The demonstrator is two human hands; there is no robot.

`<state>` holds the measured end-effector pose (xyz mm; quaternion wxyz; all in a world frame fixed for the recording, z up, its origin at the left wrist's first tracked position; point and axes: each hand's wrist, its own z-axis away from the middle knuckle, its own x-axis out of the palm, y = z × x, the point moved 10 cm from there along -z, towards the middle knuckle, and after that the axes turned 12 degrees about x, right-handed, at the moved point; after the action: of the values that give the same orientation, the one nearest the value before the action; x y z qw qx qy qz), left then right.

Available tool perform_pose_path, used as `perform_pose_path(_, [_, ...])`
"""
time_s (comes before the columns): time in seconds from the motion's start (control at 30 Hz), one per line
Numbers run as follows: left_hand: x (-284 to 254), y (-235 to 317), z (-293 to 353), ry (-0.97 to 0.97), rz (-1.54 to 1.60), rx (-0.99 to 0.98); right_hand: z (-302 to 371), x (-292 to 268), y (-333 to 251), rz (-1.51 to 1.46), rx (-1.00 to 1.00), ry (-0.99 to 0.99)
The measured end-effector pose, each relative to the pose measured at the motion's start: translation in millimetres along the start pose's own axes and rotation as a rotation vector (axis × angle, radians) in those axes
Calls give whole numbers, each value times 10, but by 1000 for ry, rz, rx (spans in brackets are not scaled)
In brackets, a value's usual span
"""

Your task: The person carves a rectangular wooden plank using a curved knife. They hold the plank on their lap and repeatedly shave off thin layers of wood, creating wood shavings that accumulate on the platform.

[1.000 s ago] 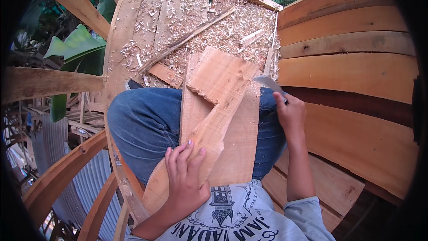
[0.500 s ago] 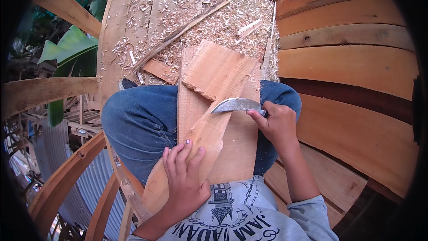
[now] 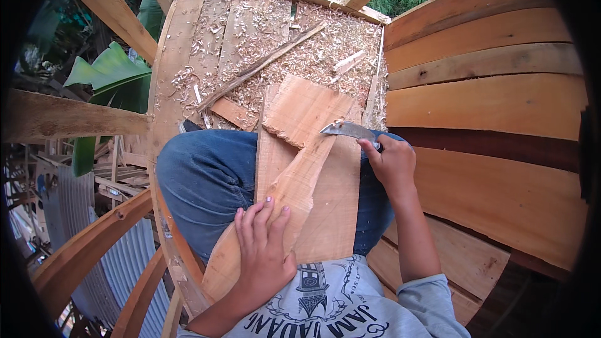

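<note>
A roughly cut piece of wood [image 3: 299, 169], broad at its far end and narrowed in the middle, lies slantwise across a flat board [image 3: 335, 213] on my lap. My left hand [image 3: 266, 241] rests on the near end of the carved piece, fingers stretched out over it. In my right hand [image 3: 393, 161] is a knife with a short curved blade [image 3: 348, 129], its handle mostly hidden by my fingers. The blade's tip touches the carved piece near its narrow part, at the right edge, with a small curl of wood beside it.
Shavings [image 3: 250, 37] cover the plank floor ahead, with a long thin stick [image 3: 269, 61] and offcuts among them. A plank wall [image 3: 482, 106] stands at the right. Wooden rails [image 3: 94, 231] run along the left, with corrugated sheets [image 3: 134, 275] beyond. Banana leaves [image 3: 113, 72] hang outside.
The knife has moved farther along the carved piece, away from me, and a curl of wood now shows at its blade. My left hand keeps its place. The whole view has shifted slightly.
</note>
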<state>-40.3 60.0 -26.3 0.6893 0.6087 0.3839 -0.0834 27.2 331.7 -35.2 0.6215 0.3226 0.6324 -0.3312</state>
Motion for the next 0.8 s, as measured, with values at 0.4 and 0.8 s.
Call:
perform_pose_path(0.4, [-23, 59, -5, 24, 3, 30, 604, -83, -391, -129, -108, -189])
perform_pose_path(0.8, [0, 48, 50, -9, 1, 28, 40, -121, -8, -75, -66, -5])
